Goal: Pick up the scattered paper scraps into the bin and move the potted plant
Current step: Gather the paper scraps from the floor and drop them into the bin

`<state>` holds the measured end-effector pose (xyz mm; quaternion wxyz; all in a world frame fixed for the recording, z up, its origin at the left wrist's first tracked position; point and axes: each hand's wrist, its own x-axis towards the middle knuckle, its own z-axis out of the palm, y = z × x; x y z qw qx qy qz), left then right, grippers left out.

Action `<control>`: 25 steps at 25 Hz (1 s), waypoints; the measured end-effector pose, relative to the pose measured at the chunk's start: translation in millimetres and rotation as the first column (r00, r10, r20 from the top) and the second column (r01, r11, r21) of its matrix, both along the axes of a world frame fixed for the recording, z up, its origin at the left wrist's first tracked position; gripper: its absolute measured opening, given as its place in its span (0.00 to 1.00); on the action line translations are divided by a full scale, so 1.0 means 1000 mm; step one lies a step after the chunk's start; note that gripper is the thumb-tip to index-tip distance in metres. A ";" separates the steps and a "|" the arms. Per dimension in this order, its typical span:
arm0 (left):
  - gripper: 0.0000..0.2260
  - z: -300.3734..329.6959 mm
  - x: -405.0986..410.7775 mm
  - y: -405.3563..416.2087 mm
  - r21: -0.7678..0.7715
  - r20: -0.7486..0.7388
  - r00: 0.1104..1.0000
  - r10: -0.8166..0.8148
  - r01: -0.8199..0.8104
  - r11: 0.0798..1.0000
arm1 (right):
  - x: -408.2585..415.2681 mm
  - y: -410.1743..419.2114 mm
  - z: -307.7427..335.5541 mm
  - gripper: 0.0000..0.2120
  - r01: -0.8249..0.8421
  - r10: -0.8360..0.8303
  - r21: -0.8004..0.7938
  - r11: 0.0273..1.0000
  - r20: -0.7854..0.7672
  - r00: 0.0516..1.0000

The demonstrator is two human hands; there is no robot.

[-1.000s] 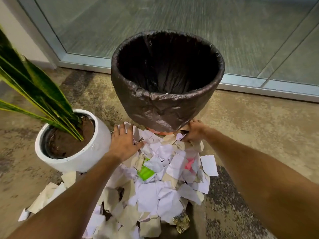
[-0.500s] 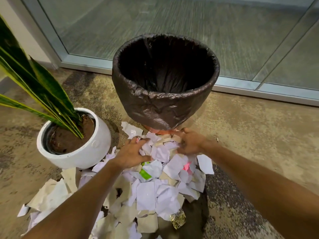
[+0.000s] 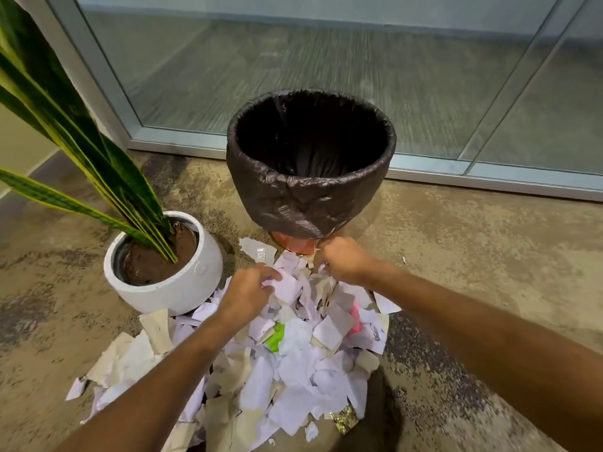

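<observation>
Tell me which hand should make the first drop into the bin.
Right, probably. The right hand is curled on paper scraps right beside the base of the bin. The left hand also grips scraps, but sits lower in the pile, nearer the potted plant.

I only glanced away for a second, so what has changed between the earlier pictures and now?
The left hand, flat on the paper scraps a second ago, has curled its fingers into the top of the pile. The right hand stays bunched on scraps by the base of the bin. Both hands have raked scraps together. The bin, the white potted plant and most of the pile stayed put.
</observation>
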<state>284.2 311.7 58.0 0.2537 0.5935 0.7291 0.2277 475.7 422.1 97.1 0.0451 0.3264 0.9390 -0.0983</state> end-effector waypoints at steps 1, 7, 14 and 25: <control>0.11 0.012 -0.001 -0.001 0.030 -0.023 1.000 -0.018 0.019 0.999 | -0.001 -0.002 0.013 0.15 -0.010 0.011 0.025 1.000 -0.024 1.000; 0.13 0.092 -0.005 0.001 0.289 -0.047 0.997 -0.054 0.065 0.955 | -0.009 -0.008 0.118 0.12 0.007 -0.008 -0.046 0.999 -0.029 1.000; 0.18 0.185 0.008 0.011 0.555 0.262 0.963 -0.054 -0.105 0.825 | 0.011 -0.003 0.241 0.06 0.027 -0.158 -0.381 0.924 -0.317 0.935; 0.15 0.201 0.009 0.100 0.532 0.290 0.899 0.328 -0.437 0.726 | -0.031 0.073 0.176 0.07 0.533 -0.554 -0.209 0.820 -0.522 0.648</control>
